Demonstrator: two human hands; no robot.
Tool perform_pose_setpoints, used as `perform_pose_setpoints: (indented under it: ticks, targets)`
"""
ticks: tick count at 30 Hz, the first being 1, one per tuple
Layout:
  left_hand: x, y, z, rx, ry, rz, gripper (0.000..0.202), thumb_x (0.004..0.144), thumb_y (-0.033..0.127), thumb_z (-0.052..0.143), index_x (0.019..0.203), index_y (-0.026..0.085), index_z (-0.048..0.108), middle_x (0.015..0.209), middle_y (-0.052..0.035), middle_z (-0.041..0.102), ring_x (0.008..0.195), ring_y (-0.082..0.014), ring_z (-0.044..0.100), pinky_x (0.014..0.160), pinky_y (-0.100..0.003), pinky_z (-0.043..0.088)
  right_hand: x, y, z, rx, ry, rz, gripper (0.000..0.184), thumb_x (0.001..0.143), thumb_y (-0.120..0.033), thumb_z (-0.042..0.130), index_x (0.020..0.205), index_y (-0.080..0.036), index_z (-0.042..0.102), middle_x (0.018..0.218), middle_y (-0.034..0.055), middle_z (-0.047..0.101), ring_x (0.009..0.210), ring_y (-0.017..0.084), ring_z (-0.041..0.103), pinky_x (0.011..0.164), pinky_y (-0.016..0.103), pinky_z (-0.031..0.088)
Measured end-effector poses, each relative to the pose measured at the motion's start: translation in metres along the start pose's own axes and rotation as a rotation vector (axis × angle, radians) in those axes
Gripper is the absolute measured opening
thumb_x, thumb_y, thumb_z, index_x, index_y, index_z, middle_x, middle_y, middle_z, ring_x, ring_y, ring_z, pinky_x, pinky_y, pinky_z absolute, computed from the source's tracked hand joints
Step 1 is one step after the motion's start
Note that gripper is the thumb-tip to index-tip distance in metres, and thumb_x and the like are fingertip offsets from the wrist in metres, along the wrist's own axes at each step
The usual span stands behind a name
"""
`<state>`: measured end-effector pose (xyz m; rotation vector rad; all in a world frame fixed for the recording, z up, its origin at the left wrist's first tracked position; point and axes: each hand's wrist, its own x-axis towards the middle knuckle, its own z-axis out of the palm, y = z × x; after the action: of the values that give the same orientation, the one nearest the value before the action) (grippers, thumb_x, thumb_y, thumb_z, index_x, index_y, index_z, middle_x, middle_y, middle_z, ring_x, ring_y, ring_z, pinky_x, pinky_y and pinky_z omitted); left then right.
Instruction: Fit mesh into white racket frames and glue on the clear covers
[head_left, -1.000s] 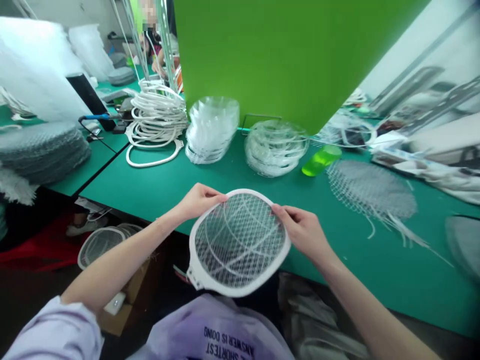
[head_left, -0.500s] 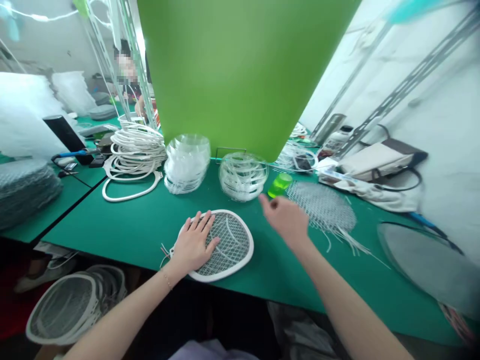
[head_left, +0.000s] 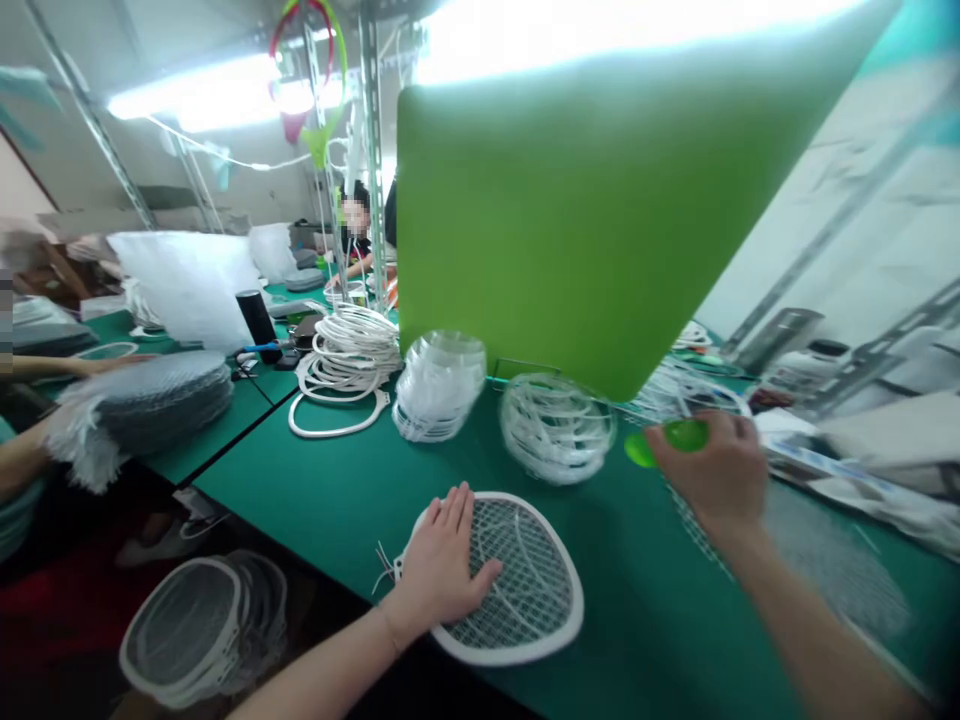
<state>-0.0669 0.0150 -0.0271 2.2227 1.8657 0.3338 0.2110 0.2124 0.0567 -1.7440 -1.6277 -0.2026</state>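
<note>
My left hand (head_left: 448, 572) lies flat on the left side of a white-rimmed mesh racket head (head_left: 532, 580), fingers stretched out and thumb apart. Thin wires (head_left: 384, 566) stick out from the racket head's left end. At the right, my right hand (head_left: 716, 475) is closed around a bright green see-through cylinder (head_left: 641, 450), whose near end shows past the thumb. Below that hand and forearm, a loose grey mesh sheet (head_left: 832, 560) lies on the table, partly covered and blurred.
Behind the racket head stand stacks of clear plastic rings (head_left: 559, 430) and clear covers (head_left: 439, 390). White frames (head_left: 349, 350) are piled further left. A green board (head_left: 570, 230) rises at the back. Another person's arms reach to a mesh stack (head_left: 172, 390). More racket heads (head_left: 187, 625) sit below the table edge.
My right hand has taken hold of the green cylinder. The view has swung left and up, bringing another person's arms into sight. My left hand stays flat on the racket head.
</note>
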Motion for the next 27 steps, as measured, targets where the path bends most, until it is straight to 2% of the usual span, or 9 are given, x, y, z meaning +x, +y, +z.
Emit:
perform_pose_setpoints:
  ticks: [2, 4, 7, 9, 11, 14, 16, 20, 27]
  targets:
    - [-0.003, -0.002, 0.002, -0.016, 0.004, 0.013, 0.087, 0.098, 0.069, 0.025, 0.161, 0.01, 0.012, 0.166, -0.0138, 0.015, 0.154, -0.0291, 0.017, 0.124, -0.045, 0.02, -0.018, -0.036, -0.016, 0.191, 0.122, -0.232, 0.03, 0.07, -0.042, 0.068, 0.089, -0.021, 0.058, 0.107, 0.0195, 0.063, 0.093, 0.031, 0.064, 0.069, 0.039, 0.047]
    - [-0.008, -0.004, 0.004, -0.02, 0.014, 0.039, 0.086, 0.098, 0.069, 0.024, 0.161, 0.012, 0.012, 0.166, -0.0129, 0.018, 0.153, -0.0285, 0.019, 0.124, -0.046, 0.019, -0.044, -0.073, -0.024, 0.31, 0.042, -0.413, 0.026, 0.074, -0.045, 0.064, 0.086, -0.023, 0.057, 0.099, 0.0114, 0.064, 0.081, 0.025, 0.063, 0.066, 0.035, 0.048]
    - [-0.017, -0.006, 0.008, 0.0, 0.046, 0.03, 0.089, 0.096, 0.07, 0.028, 0.16, 0.009, 0.015, 0.164, -0.0166, 0.023, 0.153, -0.0305, 0.02, 0.123, -0.046, 0.022, -0.086, -0.115, -0.017, 0.328, -0.145, -0.483, 0.023, 0.078, -0.041, 0.06, 0.089, -0.021, 0.06, 0.094, 0.0071, 0.064, 0.075, 0.021, 0.062, 0.063, 0.031, 0.046]
    - [-0.02, -0.006, 0.01, 0.015, 0.064, -0.01, 0.096, 0.094, 0.072, 0.031, 0.158, 0.002, 0.017, 0.163, -0.022, 0.024, 0.152, -0.0342, 0.019, 0.122, -0.048, 0.025, -0.108, -0.127, -0.004, 0.26, -0.263, -0.453, 0.022, 0.078, -0.037, 0.059, 0.091, -0.019, 0.062, 0.094, 0.0069, 0.064, 0.072, 0.02, 0.062, 0.059, 0.029, 0.042]
    - [-0.02, -0.006, 0.012, 0.025, 0.067, -0.023, 0.098, 0.094, 0.073, 0.031, 0.157, 0.0, 0.018, 0.162, -0.0239, 0.025, 0.152, -0.036, 0.02, 0.12, -0.05, 0.027, -0.122, -0.13, 0.008, 0.173, -0.378, -0.433, 0.022, 0.079, -0.036, 0.058, 0.092, -0.019, 0.063, 0.097, 0.007, 0.064, 0.065, 0.017, 0.059, 0.054, 0.027, 0.036]
    - [-0.018, -0.006, 0.013, 0.047, 0.056, 0.021, 0.089, 0.096, 0.07, 0.029, 0.16, 0.009, 0.016, 0.164, -0.0167, 0.025, 0.152, -0.0351, 0.02, 0.12, -0.051, 0.028, -0.125, -0.132, 0.017, 0.143, -0.463, -0.454, 0.024, 0.08, -0.037, 0.056, 0.095, -0.019, 0.064, 0.101, 0.0071, 0.064, 0.064, 0.016, 0.057, 0.054, 0.026, 0.032]
    - [-0.017, -0.007, 0.013, 0.07, 0.064, 0.037, 0.086, 0.097, 0.069, 0.029, 0.161, 0.014, 0.015, 0.164, -0.0126, 0.025, 0.152, -0.0347, 0.019, 0.12, -0.051, 0.028, -0.119, -0.135, 0.019, 0.166, -0.448, -0.431, 0.025, 0.081, -0.039, 0.056, 0.095, -0.02, 0.064, 0.101, 0.0073, 0.063, 0.07, 0.018, 0.059, 0.057, 0.026, 0.034]
    - [-0.016, -0.007, 0.012, 0.103, 0.072, 0.019, 0.087, 0.096, 0.07, 0.033, 0.16, 0.014, 0.019, 0.162, -0.0124, 0.031, 0.15, -0.0356, 0.026, 0.12, -0.051, 0.028, -0.111, -0.136, 0.023, 0.133, -0.491, -0.368, 0.025, 0.077, -0.038, 0.06, 0.094, -0.02, 0.065, 0.099, 0.0065, 0.064, 0.071, 0.018, 0.06, 0.058, 0.027, 0.035]
    - [-0.018, -0.006, 0.01, 0.087, 0.079, -0.001, 0.08, 0.096, 0.066, 0.036, 0.16, 0.02, 0.023, 0.162, -0.0087, 0.035, 0.147, -0.0358, 0.033, 0.119, -0.052, 0.028, -0.115, -0.099, 0.01, 0.103, -0.405, -0.213, 0.026, 0.078, -0.039, 0.059, 0.094, -0.021, 0.065, 0.103, 0.0075, 0.066, 0.077, 0.021, 0.061, 0.058, 0.028, 0.037]
